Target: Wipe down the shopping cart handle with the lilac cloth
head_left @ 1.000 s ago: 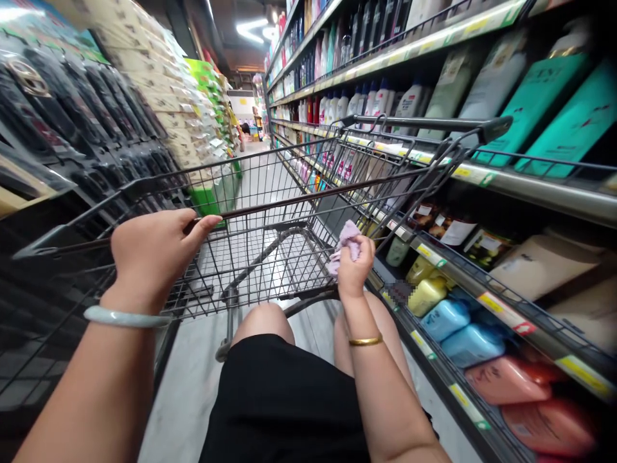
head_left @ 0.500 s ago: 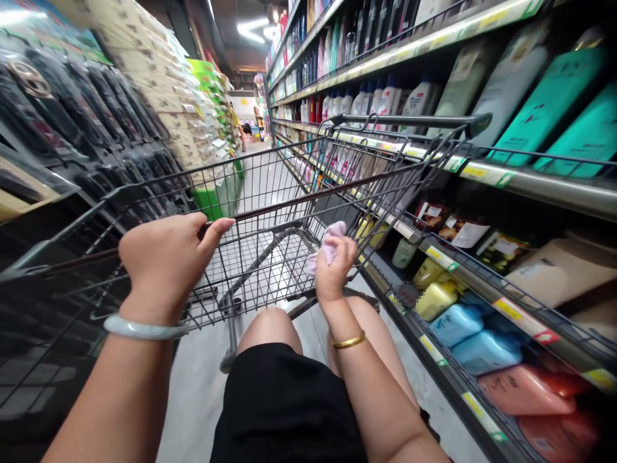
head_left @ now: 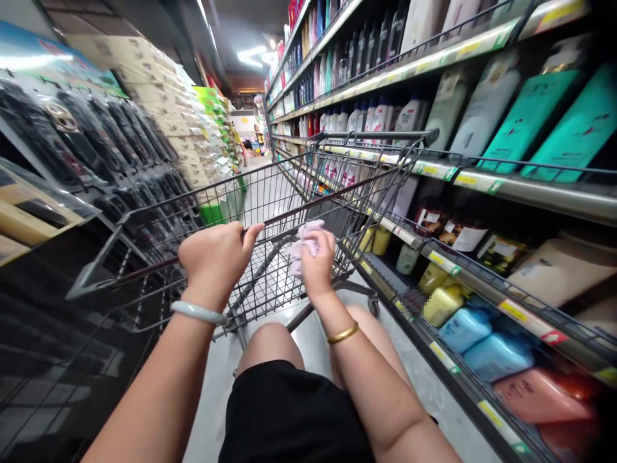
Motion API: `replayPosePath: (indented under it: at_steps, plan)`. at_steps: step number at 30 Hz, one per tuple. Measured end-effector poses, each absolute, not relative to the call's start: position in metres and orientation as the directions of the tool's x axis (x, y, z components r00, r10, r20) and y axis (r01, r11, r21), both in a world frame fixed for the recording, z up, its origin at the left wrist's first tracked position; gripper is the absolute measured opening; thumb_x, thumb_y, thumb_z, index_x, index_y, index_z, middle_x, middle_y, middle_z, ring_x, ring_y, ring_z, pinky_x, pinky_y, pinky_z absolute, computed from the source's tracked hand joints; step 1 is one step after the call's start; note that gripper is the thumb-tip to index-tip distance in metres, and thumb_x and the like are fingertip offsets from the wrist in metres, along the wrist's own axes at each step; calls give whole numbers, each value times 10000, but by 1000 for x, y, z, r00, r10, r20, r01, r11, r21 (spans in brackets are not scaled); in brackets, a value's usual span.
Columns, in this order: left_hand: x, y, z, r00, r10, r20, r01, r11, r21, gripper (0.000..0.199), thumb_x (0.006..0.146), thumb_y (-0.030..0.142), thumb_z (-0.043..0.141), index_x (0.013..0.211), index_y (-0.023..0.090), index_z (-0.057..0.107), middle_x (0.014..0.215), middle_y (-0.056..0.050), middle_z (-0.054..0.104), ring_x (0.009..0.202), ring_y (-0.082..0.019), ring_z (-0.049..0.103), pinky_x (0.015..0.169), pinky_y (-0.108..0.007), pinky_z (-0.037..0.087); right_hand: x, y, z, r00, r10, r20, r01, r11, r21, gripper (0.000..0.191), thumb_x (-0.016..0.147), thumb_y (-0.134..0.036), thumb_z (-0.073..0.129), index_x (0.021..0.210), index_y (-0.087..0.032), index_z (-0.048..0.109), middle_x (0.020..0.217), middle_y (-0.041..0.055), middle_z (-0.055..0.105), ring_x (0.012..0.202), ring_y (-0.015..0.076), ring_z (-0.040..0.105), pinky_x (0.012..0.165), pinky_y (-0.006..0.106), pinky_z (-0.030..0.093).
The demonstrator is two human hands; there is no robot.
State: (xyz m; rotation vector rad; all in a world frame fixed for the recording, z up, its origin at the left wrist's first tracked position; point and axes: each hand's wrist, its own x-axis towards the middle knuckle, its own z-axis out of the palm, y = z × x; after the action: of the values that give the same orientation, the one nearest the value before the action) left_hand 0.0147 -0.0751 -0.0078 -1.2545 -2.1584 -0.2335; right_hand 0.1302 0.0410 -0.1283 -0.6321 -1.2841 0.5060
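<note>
A dark wire shopping cart (head_left: 260, 274) stands right in front of my knees, turned sideways across the aisle. My left hand (head_left: 212, 254), with a pale bangle at the wrist, is wrapped round the cart's near top rail (head_left: 308, 209). A crumpled light purple cloth (head_left: 299, 247) is bunched in my right hand (head_left: 319, 263), which wears a gold bangle. That hand is in front of the cart's mesh side; whether the cloth touches the wires I cannot tell. The fingertips of my left hand are hidden behind the rail.
Shelves on the right hold bottles, among them teal pump bottles (head_left: 530, 119) and blue bottles (head_left: 496, 354) lower down. A rack of dark packaged goods (head_left: 91, 135) and stacked cartons (head_left: 144, 96) line the left. The grey floor (head_left: 272, 186) of the aisle runs on beyond the cart.
My left hand and the cart's near rail have moved right and slightly away. The cart has turned a little. My right hand with the cloth has shifted slightly left.
</note>
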Motion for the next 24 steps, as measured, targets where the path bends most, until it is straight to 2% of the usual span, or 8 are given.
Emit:
replayPosePath:
  at_steps: [4,6,8,12,14,19,21,24]
  plan:
    - [14,-66,-10,-344,729,592,839,521,-154,729,995,607,125,815,188,694,809,-151,712,701,-273,617,578,-335,157,111,22,-90,-62,379,923,19,925,-379,220,811,-110,634,983,-234,690,1078,61,606,1095,209,561,1015,372,476]
    - [15,-61,-11,-342,729,594,839,521,-157,735,995,603,118,828,186,699,815,-154,714,700,-279,619,575,-334,159,115,37,-80,-69,328,942,56,944,-324,209,820,-122,638,982,-244,686,1092,59,605,1109,217,548,1037,394,460]
    - [16,-56,-11,-355,725,590,837,528,-146,764,983,643,106,817,191,699,801,-150,710,683,-276,609,577,-332,164,124,64,-80,43,424,905,88,900,-426,182,815,-111,614,933,-237,668,1103,58,590,1122,217,540,1032,400,461]
    - [20,-44,-10,-380,718,583,826,547,-135,783,977,659,83,797,194,686,783,-145,701,662,-261,589,587,-331,174,128,97,-93,309,666,679,9,712,-702,204,780,-53,521,879,-204,614,1056,51,549,1056,188,563,1014,376,473]
    - [21,-38,-11,-392,712,583,815,562,-139,793,981,645,58,807,188,681,784,-149,699,656,-258,583,591,-329,173,117,87,-100,262,679,686,-13,713,-701,212,791,-54,535,912,-202,627,1072,58,547,1058,188,566,1004,368,483]
    - [21,-23,-13,-376,697,610,799,578,-168,802,1000,556,-19,869,179,676,821,-150,705,649,-244,577,590,-327,160,94,64,-113,-18,529,848,26,848,-529,147,837,-170,680,966,-239,697,1122,65,585,1136,217,540,1039,370,472]
    - [23,-17,-11,-381,708,595,797,577,-177,789,1003,555,-5,873,180,677,821,-149,706,657,-249,586,585,-326,166,97,80,-122,62,611,789,21,790,-613,153,825,-118,647,925,-225,692,1127,66,587,1128,209,549,1039,360,467]
    - [27,-8,-8,-403,726,557,801,574,-168,769,1005,556,26,865,178,681,821,-152,711,672,-261,605,579,-323,187,105,107,-136,255,816,519,-31,543,-839,220,758,-20,574,865,-191,661,1064,63,587,1031,193,578,1012,359,468]
